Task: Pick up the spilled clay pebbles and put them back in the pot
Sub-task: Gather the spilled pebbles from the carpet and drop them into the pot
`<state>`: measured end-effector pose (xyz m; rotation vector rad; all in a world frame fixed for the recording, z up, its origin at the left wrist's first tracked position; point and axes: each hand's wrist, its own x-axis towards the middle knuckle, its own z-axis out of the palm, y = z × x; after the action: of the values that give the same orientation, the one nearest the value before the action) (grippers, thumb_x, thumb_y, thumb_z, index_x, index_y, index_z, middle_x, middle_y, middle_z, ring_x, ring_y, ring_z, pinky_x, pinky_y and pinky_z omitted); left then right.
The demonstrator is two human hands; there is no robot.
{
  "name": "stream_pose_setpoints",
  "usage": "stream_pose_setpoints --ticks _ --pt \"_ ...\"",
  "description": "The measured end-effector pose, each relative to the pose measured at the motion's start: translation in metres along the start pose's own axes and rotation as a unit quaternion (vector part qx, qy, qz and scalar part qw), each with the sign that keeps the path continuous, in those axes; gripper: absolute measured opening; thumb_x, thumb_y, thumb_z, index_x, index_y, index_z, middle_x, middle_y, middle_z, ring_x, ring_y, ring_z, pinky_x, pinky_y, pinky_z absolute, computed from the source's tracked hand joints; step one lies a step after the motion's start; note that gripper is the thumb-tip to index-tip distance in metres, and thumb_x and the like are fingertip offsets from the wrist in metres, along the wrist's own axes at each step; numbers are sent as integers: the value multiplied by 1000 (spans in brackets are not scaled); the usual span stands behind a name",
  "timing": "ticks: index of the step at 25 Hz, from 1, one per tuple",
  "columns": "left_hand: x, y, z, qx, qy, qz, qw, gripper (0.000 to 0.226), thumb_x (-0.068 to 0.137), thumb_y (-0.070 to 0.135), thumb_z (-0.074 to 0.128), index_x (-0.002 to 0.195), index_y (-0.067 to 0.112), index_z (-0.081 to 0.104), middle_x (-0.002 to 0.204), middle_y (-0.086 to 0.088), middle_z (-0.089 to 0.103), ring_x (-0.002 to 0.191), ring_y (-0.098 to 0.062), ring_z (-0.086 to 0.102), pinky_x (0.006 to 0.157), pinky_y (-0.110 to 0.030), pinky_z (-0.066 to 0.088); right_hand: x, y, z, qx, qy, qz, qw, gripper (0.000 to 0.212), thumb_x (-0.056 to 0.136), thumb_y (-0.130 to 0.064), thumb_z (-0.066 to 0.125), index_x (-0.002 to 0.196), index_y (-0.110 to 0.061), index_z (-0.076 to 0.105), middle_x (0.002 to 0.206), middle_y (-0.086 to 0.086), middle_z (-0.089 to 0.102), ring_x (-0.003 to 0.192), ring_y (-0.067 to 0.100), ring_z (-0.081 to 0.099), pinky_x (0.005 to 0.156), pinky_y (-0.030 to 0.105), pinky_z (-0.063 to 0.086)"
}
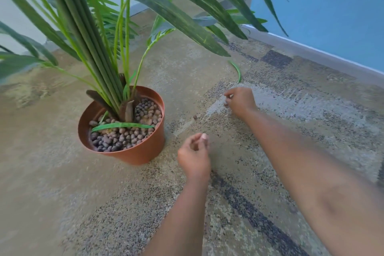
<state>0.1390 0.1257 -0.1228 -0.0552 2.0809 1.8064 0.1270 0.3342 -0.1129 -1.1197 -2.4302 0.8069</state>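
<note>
item: pot [143, 151], terracotta, on carpet [270, 172], holding a plant [93, 37] and a full bed of pebbles [124, 137]. item: 1 stray pebble [195, 117] on the carpet, between pot and right hand. item: right hand [241, 101], fingers curled at the carpet, seemingly pinching a small pebble; blur leaves it uncertain. item: left hand [194, 157], fingers loosely curled, contents hidden. step judged: gathering strays. next: lift the lone pebble, carry all over the rim, let go.

Terracotta-orange pot [143, 151], brown-grey clay pebbles [116, 139], green striped palm leaves [182, 21]. Carpet [259, 203] mottled beige/grey, dark speckled patches. Wall [332, 6] teal-blue.
</note>
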Motion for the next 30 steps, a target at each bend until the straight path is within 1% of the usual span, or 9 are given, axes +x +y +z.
stream_pose_setpoints --ticks 4,7,10,13,16,20,23,27,30 --pt "4 18 -48 -118 121 33 985 12 84 13 75 91 21 69 82 -4 76 77 -17 75 67 -23 59 9 -10 25 -65 -37 22 997 17 88 2 59 96 -2 74 95 16 71 88 30 68 81 38 58" --pt "-4 23 -71 -97 147 95 980 13 83 17 76 90 27 71 84 -6 76 80 -22 75 74 -37 62 6 -13 38 -116 -28 37 992 16 89 4 56 90 0 72 80 14 68 75 26 63 67 32 56" --pt "-12 49 -90 -94 186 185 961 14 83 20 76 95 27 73 90 -8 77 85 -24 74 78 -43 61 0 -22 40 -144 -9 71 987 19 91 4 49 84 5 66 66 11 54 59 21 50 49 26 39" --pt "-4 86 -125 -53 259 306 914 19 84 15 76 102 10 74 91 -6 76 82 -11 73 74 -26 60 8 -19 32 -150 25 100 983 21 93 4 45 94 11 64 85 25 62 77 35 61 66 36 51" --pt "19 104 -172 49 328 331 883 19 85 19 74 101 9 74 86 -1 75 71 -2 69 68 -14 55 5 -30 20 -82 28 118 989 15 90 1 61 99 9 70 95 27 69 86 36 66 76 40 56" --pt "43 95 -187 275 233 237 902 21 84 24 73 103 15 76 92 -3 78 79 -14 72 78 -27 58 -25 -60 44 -13 -75 -26 997 14 82 -4 74 95 0 74 87 11 74 75 23 68 74 24 50" --pt "49 94 -175 353 171 227 891 31 81 35 75 109 22 74 88 -1 78 80 -18 72 79 -36 59 -40 -69 63 -103 -119 -90 983 19 82 4 67 71 -8 75 65 16 67 61 22 62 64 26 51" --pt "48 93 -173 354 182 227 889 34 82 22 73 116 17 70 104 -2 75 97 -20 68 91 -32 52 -54 -79 65 -179 -162 -126 962 22 73 13 56 60 -5 58 54 5 42 51 17 44 52 25 38" --pt "27 91 -165 310 240 276 877 18 85 12 67 102 14 73 100 -1 73 96 -20 63 86 -35 50 -57 -88 44 -68 -86 -130 985 23 81 8 58 63 -1 67 55 10 59 52 23 60 55 30 53"
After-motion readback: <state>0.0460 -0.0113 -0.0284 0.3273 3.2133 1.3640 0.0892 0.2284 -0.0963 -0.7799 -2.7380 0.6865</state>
